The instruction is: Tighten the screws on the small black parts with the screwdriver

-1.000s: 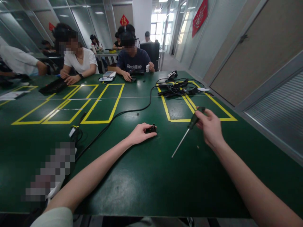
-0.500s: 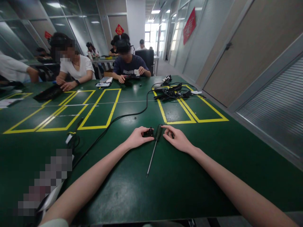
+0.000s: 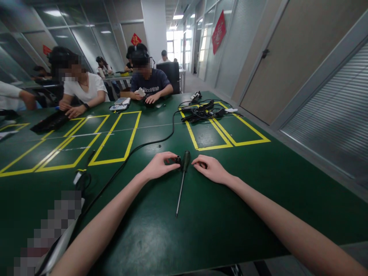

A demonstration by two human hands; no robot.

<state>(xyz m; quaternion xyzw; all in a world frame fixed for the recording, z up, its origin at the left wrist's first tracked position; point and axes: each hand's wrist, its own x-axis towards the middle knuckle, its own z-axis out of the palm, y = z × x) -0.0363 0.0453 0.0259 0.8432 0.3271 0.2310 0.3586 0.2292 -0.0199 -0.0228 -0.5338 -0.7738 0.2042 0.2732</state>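
My left hand [image 3: 160,165] has its thumb and fingers around a small black part [image 3: 178,160], most of which the fingers hide. Just to the right, a screwdriver [image 3: 182,182] with a dark green handle and a long metal shaft lies on the table, its tip toward me. On the other side of the handle is my right hand [image 3: 212,168], its fingers curled and closed in toward the thumb. Something dark shows inside that curl, too small to make out. A slight gap separates the right fingertips from the screwdriver handle.
The green table [image 3: 244,184] carries yellow tape rectangles. A tangle of black parts and cables [image 3: 202,111] lies at the far right. One black cable [image 3: 149,143] runs across to the left, near a pixelated object [image 3: 57,226]. Two co-workers [image 3: 149,82] handle parts across the table.
My right fingertips have come away from the screwdriver handle, which they were near or touching. The left hand keeps hold of the black part, now turned slightly. The view has shifted a little to the right.
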